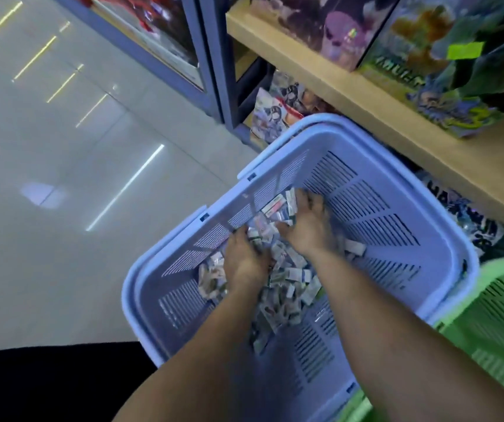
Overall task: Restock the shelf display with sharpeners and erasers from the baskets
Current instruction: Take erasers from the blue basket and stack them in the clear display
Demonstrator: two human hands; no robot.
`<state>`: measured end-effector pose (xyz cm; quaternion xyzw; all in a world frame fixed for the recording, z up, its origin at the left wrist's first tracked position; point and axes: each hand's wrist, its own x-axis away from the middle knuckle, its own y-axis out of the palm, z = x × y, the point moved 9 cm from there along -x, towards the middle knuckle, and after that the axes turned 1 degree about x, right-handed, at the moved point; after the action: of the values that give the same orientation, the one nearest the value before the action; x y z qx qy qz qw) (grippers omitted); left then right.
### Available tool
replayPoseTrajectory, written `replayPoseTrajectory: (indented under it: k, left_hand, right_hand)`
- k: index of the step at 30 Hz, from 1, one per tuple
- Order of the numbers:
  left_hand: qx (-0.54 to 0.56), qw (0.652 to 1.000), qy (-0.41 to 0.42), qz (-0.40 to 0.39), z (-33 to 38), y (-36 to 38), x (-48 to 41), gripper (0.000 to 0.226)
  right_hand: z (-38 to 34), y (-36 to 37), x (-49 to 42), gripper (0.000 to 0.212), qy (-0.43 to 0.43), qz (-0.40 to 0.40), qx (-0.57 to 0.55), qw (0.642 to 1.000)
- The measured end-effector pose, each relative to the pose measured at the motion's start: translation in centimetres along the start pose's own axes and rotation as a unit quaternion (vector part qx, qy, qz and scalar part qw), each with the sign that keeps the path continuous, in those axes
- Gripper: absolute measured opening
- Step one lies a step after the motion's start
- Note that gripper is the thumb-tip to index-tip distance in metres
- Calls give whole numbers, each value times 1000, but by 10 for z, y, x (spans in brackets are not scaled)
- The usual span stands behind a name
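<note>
Blurred packets (287, 278), perhaps erasers, unreadable

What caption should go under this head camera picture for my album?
Left hand and right hand grab small packets inside the purple basket beside a wooden shelf.

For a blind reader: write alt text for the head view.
A person's left hand and right hand dig into small wrapped packets in a lilac basket. A green basket sits beside it, near a wooden shelf of boxes.
</note>
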<state>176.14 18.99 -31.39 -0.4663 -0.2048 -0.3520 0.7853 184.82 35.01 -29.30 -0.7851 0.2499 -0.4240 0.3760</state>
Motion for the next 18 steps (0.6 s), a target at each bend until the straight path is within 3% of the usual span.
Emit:
replayPoseTrajectory:
  k: [3,6,13,18]
  left_hand:
    - [-23,1000,-2,12,-2,6,-6,66]
    - [7,1000,-26,6,-6,10,-16,53]
    - [112,992,-56,-1,-20,16,-18,40]
    - [210,974,-90,-4,-26,19,-22,51]
  right_hand:
    - [4,-1,-3,101,9,4,-38,999]
    - [8,1,-9,112,26,-2,-95,995]
    - [18,3,-15,99,66,-14,-179,981]
    - [17,8,-15,79,69,-56,-215,972]
